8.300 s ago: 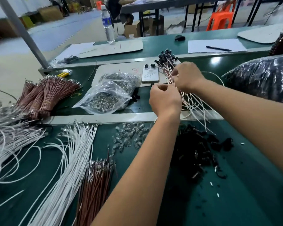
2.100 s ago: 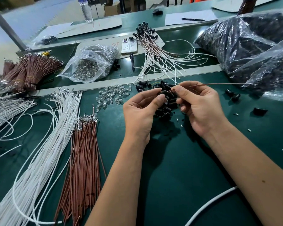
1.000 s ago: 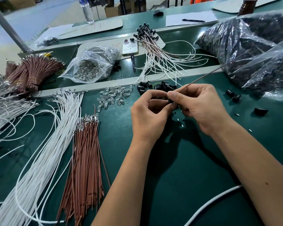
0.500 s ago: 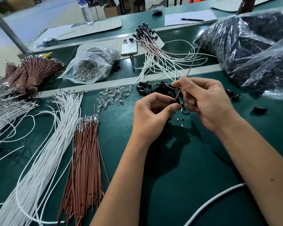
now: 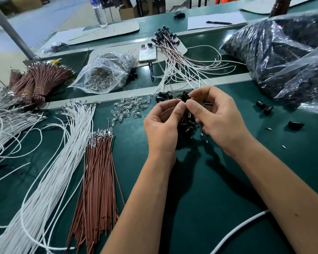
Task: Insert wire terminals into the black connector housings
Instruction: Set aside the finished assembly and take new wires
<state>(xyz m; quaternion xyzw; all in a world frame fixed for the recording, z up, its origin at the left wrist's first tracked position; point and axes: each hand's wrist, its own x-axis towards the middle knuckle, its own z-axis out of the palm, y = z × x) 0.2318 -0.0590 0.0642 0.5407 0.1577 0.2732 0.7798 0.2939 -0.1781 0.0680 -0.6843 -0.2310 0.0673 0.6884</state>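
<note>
left hand pinching black housing | right hand pinching it too | both hovering over housing pile on surface

Blk connector housing pinched betw both hands' fingertips, above loose blk housing pile on green mat. Brown wires bundled left, terminals up.

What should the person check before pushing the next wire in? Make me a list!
1. Black housing pinched between both hands: ok.
2. Left hand steady on it: ok.
3. Right hand gripping the brown wire: cannot tell, fingers hide it.
4. Terminal lined up with the hole: cannot tell.
5. Loose brown wires ready nearby: ok.
6. Spare housings under the hands: ok.
</note>
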